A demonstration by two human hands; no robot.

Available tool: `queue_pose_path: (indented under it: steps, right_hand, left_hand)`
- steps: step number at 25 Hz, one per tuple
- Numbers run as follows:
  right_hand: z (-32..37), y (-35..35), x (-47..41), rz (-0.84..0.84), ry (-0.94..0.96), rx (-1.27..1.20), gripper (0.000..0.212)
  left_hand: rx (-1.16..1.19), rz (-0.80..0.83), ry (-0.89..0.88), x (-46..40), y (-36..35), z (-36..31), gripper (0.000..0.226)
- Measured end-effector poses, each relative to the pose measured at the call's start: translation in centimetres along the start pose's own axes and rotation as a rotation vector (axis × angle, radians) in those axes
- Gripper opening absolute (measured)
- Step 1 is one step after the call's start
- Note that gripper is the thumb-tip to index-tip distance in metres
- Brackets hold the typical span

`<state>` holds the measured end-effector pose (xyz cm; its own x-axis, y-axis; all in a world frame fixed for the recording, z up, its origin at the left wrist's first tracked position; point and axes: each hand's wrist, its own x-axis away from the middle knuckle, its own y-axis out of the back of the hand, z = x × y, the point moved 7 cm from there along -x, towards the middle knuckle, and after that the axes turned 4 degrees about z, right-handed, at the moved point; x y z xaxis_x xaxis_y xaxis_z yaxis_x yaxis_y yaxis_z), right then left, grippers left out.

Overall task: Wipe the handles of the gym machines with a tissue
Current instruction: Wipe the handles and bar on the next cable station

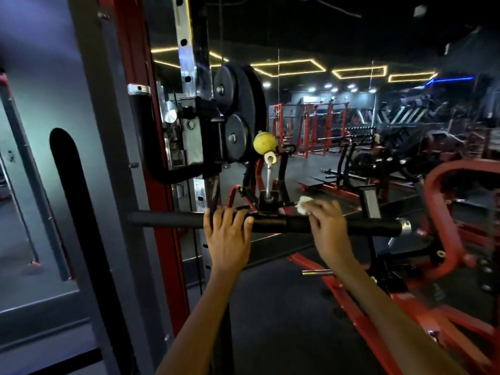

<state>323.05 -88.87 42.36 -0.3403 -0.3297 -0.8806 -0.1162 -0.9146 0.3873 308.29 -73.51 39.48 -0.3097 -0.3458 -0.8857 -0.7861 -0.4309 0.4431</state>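
Note:
A black straight cable bar [167, 221] hangs level in front of me from a silver link under a yellow ball stop [264, 142]. My left hand [226, 234] grips the bar just left of its centre bracket, fingers curled over the top. My right hand [326, 226] lies on the bar right of the bracket and holds a crumpled white tissue [302, 205] against it; only the tissue's upper edge shows past the fingers. The bar's right end has a chrome cap [403, 226].
The cable machine's red and grey upright [151, 185] stands at the left with black pulley wheels [238, 104] and a black padded handle [146, 147]. A red-framed machine [443, 217] sits close on the right. Dark rubber floor [284, 320] lies below.

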Motion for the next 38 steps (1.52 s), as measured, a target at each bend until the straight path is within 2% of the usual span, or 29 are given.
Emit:
queue_pose_path:
  steps: [2, 4, 8, 11, 14, 15, 16, 19, 20, 21, 24, 25, 27, 29, 30, 32, 35, 36, 37, 38]
  right_hand:
    - [-0.1, 2.2, 0.3, -0.138, -0.028, 0.086, 0.026]
    - [1.7, 2.5, 0.4, -0.212, -0.092, 0.061, 0.024]
    - [6.4, -0.2, 0.8, -0.069, 0.174, -0.023, 0.025]
    - [5.2, 0.6, 0.9, -0.111, 0.022, -0.085, 0.025]
    - [8.3, -1.2, 2.4, 0.050, 0.190, 0.051, 0.026]
    - [8.1, -1.0, 2.2, 0.063, 0.194, 0.060, 0.026]
    - [7.0, -0.2, 1.7, 0.036, 0.126, 0.066, 0.025]
    - [2.6, 2.6, 1.0, -0.063, -0.325, 0.139, 0.025]
    - [2.5, 2.7, 1.1, -0.086, -0.422, 0.150, 0.025]
    - [3.6, 2.0, 1.1, -0.053, -0.416, 0.136, 0.027]
    - [8.7, -1.8, 1.9, 0.119, 0.015, 0.098, 0.031]
    - [8.4, -1.5, 1.5, 0.136, 0.082, 0.094, 0.031]
    - [4.5, 0.9, 0.1, 0.074, -0.038, 0.064, 0.026]
    - [-0.1, 4.0, -0.5, -0.080, -0.362, -0.064, 0.022]
    - [-0.5, 4.1, -0.4, -0.094, -0.452, -0.007, 0.023]
    - [3.5, 1.9, 0.1, 0.018, -0.333, 0.133, 0.030]
    - [8.3, -1.2, 1.9, 0.147, 0.086, 0.101, 0.032]
    - [7.1, -0.5, 1.6, 0.150, 0.078, 0.071, 0.030]
    - [4.6, 0.5, 0.8, 0.113, -0.020, 0.046, 0.026]
    - [2.2, 2.3, 0.2, 0.034, -0.194, -0.016, 0.021]
  left_hand:
    - [0.015, -0.025, 0.030, 0.8, 0.3, 1.0, 0.056]
    - [0.052, -0.022, 0.072, 1.5, 0.5, 1.4, 0.060]
    - [0.063, -0.007, 0.112, 2.0, 0.9, 2.4, 0.061]
    - [0.023, -0.012, 0.091, 2.2, 1.5, 3.3, 0.059]
    - [-0.005, 0.008, 0.069, 2.3, 1.8, 3.5, 0.058]
    - [-0.009, 0.015, 0.056, 2.3, 1.8, 3.6, 0.056]
    - [-0.008, 0.018, 0.042, 2.4, 1.8, 3.6, 0.054]
    - [0.030, 0.010, 0.006, 2.6, 1.9, 3.3, 0.049]
    - [0.048, 0.009, 0.000, 2.7, 1.8, 3.0, 0.048]
    - [0.060, 0.010, -0.003, 2.8, 1.7, 2.7, 0.048]
    - [0.082, 0.019, 0.002, 3.1, 1.5, 2.4, 0.048]
    - [0.088, 0.020, 0.002, 3.1, 1.5, 2.5, 0.049]
    - [0.095, 0.022, -0.006, 3.2, 1.7, 2.6, 0.050]
    - [0.104, 0.022, -0.008, 3.2, 1.8, 2.6, 0.051]
    - [0.106, 0.023, -0.004, 3.3, 1.8, 2.5, 0.050]
    - [0.106, 0.028, 0.010, 3.4, 1.7, 2.3, 0.049]
    - [0.091, 0.051, 0.016, 3.4, 1.8, 2.3, 0.046]
    - [0.088, 0.064, 0.012, 3.4, 1.8, 2.4, 0.046]
    - [0.089, 0.076, 0.008, 3.4, 1.9, 2.5, 0.047]
    - [0.092, 0.085, 0.006, 3.5, 2.0, 2.5, 0.048]
